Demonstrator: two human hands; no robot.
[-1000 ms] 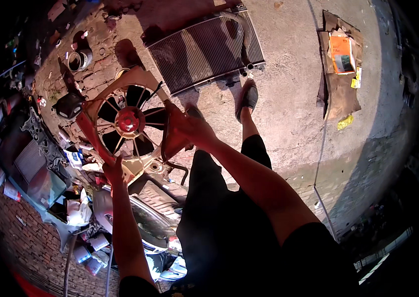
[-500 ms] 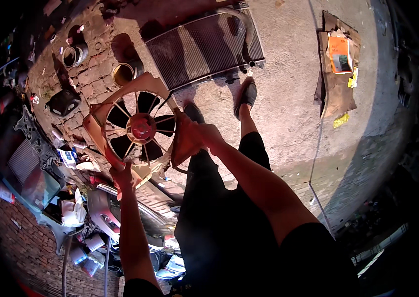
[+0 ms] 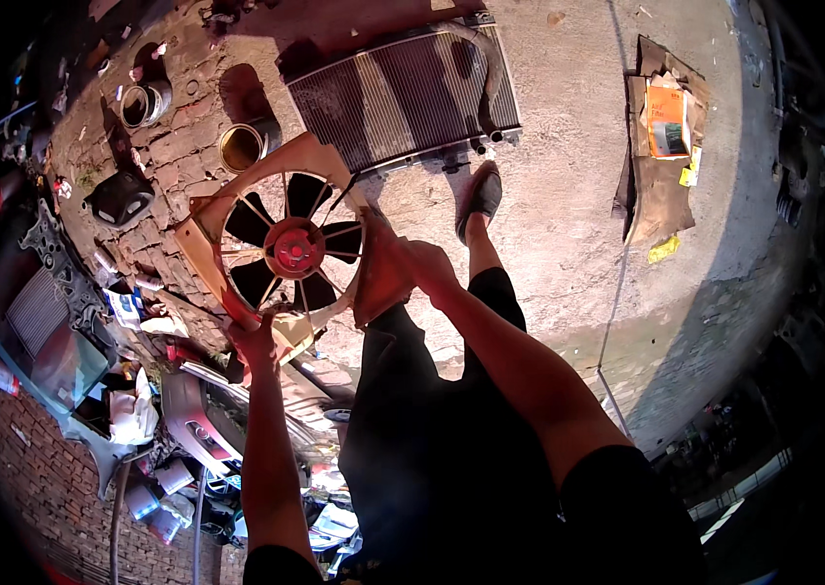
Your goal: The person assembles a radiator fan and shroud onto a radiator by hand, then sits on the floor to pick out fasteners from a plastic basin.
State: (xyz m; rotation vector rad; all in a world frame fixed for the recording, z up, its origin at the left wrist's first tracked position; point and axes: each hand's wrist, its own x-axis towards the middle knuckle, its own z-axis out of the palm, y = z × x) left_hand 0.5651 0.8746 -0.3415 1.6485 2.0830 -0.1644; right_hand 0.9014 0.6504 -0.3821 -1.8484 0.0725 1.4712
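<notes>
Fingers [image 3: 264,331] grip an angular, flat-panelled shroud [image 3: 206,255] encircling a black-bladed fan [image 3: 294,248].

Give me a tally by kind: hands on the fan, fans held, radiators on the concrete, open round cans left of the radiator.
Left hand and right hand: 2
Fan: 1
Radiator: 1
Open round cans: 2
Total: 6

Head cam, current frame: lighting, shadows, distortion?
Head view: reddish light tints the fan unit, left hand and right hand; head view: a dark shadow stretches from the open can; head view: black trousers lose most detail; head view: fisheye leaves black corners and bends the outer scene.
</notes>
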